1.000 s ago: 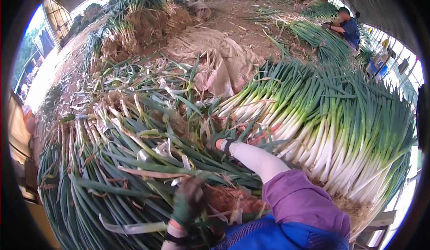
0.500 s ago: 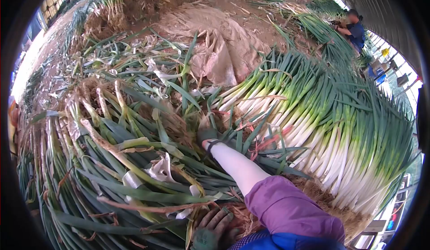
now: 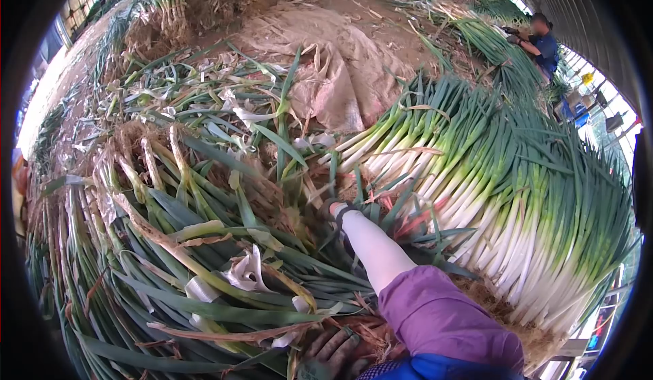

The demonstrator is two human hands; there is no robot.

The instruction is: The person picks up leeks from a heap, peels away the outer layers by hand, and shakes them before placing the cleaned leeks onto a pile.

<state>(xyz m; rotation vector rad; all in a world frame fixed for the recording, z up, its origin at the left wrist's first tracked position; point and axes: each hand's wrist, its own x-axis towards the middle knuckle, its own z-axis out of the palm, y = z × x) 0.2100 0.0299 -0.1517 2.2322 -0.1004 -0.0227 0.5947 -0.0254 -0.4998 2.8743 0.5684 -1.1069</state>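
Low in the head view, my left hand (image 3: 331,354) lies in a dirty glove on brown dry leaf scraps (image 3: 377,336), its fingers stretched out. My right arm, in a white sleeve (image 3: 373,244) with a purple cuff, reaches across the middle. At its end my gloved right hand (image 3: 333,210) is down among green leaves and brown roots. Leaves and blur hide its fingers, so what it holds cannot be told. Untrimmed green onions (image 3: 170,244) with dry outer leaves spread left of it. Cleaned green onions (image 3: 476,203) with white stems lie in a broad row to its right.
A crumpled tan sheet (image 3: 333,60) lies on the dirt floor ahead. Leaf scraps (image 3: 197,101) are strewn beside it. Rooted bundles (image 3: 177,12) stand at far left. Another person (image 3: 541,46) works beside a green onion pile (image 3: 496,50) at far right.
My right hand has moved slightly to the right and its arm has shifted with it. My left hand has slid a little right and lower. The far person's arms have moved.
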